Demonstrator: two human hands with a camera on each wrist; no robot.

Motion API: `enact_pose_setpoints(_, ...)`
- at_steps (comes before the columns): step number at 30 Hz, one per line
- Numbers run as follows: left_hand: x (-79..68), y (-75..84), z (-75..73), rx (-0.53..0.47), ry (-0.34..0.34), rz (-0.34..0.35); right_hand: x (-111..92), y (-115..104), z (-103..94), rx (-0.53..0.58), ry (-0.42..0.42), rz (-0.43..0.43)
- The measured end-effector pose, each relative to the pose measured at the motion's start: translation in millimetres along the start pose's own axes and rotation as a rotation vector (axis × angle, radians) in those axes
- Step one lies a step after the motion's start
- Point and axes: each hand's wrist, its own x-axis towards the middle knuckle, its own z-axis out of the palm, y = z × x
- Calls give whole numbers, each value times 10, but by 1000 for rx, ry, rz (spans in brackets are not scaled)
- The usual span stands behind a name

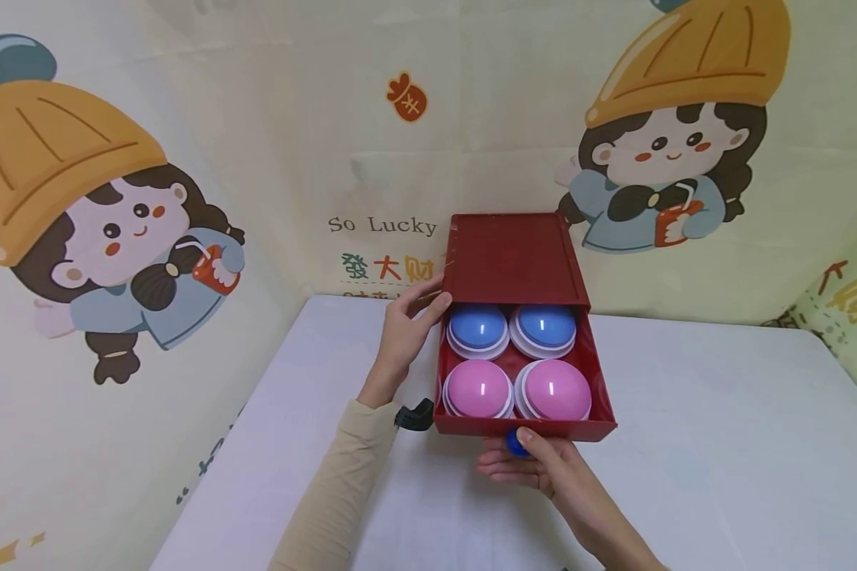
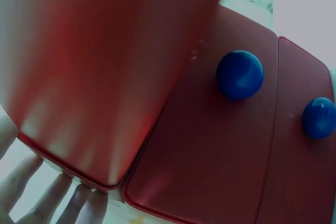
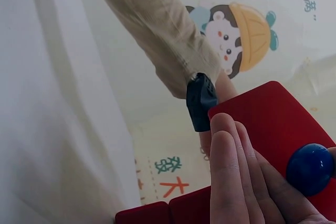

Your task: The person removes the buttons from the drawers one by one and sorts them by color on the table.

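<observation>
A red drawer cabinet (image 1: 510,258) stood at the far middle of the white surface (image 1: 721,460), its top drawer (image 1: 601,431) extended toward the near side. The right hand (image 1: 543,472) pinched the blue knob (image 1: 516,442) on that drawer's front, thumb on top, with its other fingers stretched out straight below. The left hand (image 1: 403,337) lay along the cabinet's left side, its fingers extended rather than curled and the thumb at the near left corner of the top.

In the drawer sat four white-rimmed domes in two rows: two pink domes (image 1: 479,388) (image 1: 557,390) at the near end and two blue domes (image 1: 478,327) (image 1: 546,325) just beyond, the far pair partly under the cabinet's top. The left wrist view showed two lower drawer fronts (image 2: 194,166) (image 2: 299,177), each with a round blue knob of its own.

A black wrist device (image 1: 416,415) showed at the cuff of the left beige sleeve (image 1: 339,492). Behind the surface hung a cream cloth (image 1: 293,182), printed with cartoon figures (image 1: 121,238) (image 1: 674,151) in yellow hats and the words "So Lucky".
</observation>
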Motion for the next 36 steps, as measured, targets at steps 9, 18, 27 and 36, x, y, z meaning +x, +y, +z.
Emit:
enact_pose_setpoints(9, -8, 9, -24, -2, -1, 7, -6, -1, 15, -2, -13, -7)
enact_pose_setpoints(18, -1, -6, -29, -5, 0, 8, -16, 18, 21, 14, -15, 9)
enact_pose_setpoints(27, -2, 2, -14, -14, -5, 15, -33, 43, 42, 18, 13, 40)
enact_pose_setpoints(36, 6, 9, -19, -5, -13, 21, -44, 80, 57, 19, 4, 27)
